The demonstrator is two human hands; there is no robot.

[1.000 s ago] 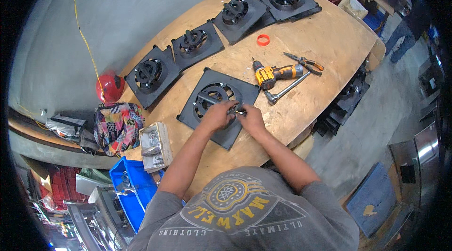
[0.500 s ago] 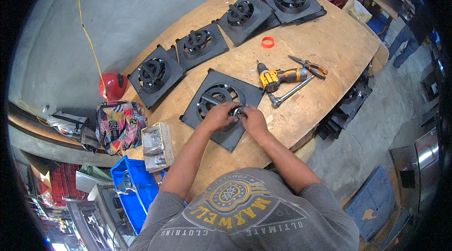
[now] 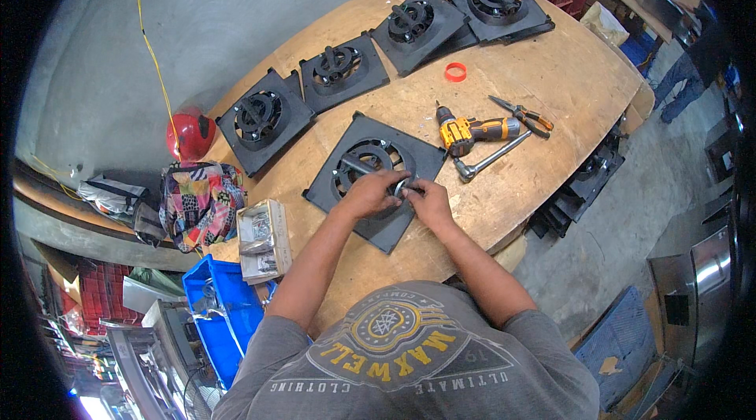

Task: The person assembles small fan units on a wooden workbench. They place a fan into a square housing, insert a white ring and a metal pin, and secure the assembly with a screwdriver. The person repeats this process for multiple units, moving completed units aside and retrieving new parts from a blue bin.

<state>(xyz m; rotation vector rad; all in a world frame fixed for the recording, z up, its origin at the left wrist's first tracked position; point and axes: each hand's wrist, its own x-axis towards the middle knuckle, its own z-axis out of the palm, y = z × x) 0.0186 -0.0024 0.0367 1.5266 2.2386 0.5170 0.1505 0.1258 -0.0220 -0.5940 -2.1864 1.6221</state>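
Both hands meet over the black square plastic fan frame (image 3: 370,176) lying flat on the wooden counter (image 3: 551,81): left hand (image 3: 368,193) and right hand (image 3: 425,201) pinch a small metal part (image 3: 402,187) together, apparently fitting it to the frame. Next comes careful seating, likely. Beside the left elbow, an open cardboard box (image 3: 264,240) holds small hardware; a blue plastic bin (image 3: 216,314) holds indistinct bits.

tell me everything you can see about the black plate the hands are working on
The plate is a flat, square black panel, seemingly metal or plastic, with a round ringed opening crossed by a bar in its middle. It lies flat and turned cornerwise on the wooden table, near the front edge, apart from four similar plates in a row behind. The left hand and right hand rest on its near part, pinching a small metal piece.
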